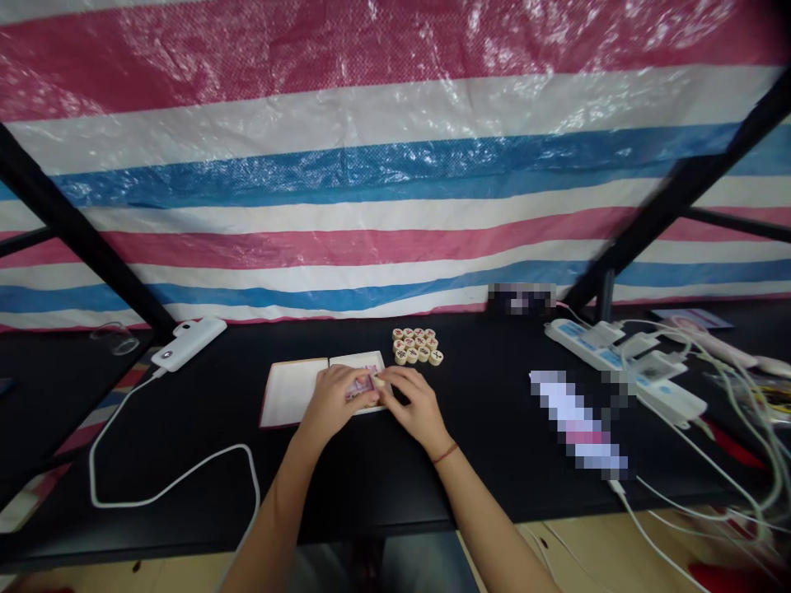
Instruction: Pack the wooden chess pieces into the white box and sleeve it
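An open flat box lies on the black table, its white lid half (297, 391) to the left and its tray half (358, 360) to the right, with pinkish printed paper (360, 385) showing inside. My left hand (334, 399) reaches over the tray, thumb and index finger curved apart with the paper visible between them. From the right, my right hand (415, 403) pinches a small pale xiangqi piece (377, 380) at the tray's right side. Its fingers partly hide the piece. Behind the box stand several round xiangqi pieces (418, 346) in rows, with red or dark characters on top.
A white power bank-like device (189, 344) with a cable lies at the left. On the right are a power strip (624, 366) with plugs, tangled cables and a blurred-out phone-like item (578, 424). Black frame bars (80, 222) and a striped plastic sheet (346, 247) bound the back.
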{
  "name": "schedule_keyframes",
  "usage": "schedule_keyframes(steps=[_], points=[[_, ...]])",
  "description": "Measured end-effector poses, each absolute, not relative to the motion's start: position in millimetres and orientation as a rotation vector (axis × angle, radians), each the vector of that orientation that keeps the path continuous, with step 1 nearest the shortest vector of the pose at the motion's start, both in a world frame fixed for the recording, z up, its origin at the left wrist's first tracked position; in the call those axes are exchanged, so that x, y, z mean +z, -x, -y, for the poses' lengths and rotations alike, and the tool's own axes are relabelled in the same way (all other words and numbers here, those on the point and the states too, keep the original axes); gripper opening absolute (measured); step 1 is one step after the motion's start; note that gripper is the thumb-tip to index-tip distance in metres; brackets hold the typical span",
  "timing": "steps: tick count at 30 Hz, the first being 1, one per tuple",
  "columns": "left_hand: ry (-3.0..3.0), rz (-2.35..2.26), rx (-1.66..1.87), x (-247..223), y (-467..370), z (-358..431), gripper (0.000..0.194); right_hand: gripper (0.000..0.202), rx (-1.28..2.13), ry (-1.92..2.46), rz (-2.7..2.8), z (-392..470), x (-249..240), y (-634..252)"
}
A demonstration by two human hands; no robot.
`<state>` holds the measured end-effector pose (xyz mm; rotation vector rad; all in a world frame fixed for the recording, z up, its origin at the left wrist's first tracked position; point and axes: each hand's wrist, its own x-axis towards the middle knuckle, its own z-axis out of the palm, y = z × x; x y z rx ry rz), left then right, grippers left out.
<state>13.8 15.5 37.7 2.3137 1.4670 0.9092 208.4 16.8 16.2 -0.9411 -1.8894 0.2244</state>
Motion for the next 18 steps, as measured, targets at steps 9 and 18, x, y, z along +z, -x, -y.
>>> schedule_keyframes(steps=[9,18], points=[[-2.338,-1.726,0.753,31.5,4.2,-3.1,0.021,0.013,0.183,1.451,1.791,-35.6,-8.5,-232.7],[-2.377,-1.681,0.683,29.6,-3.6,1.8,0.014,0.016,0.138,1.444,1.736,-34.6,-7.8,-227.8]])
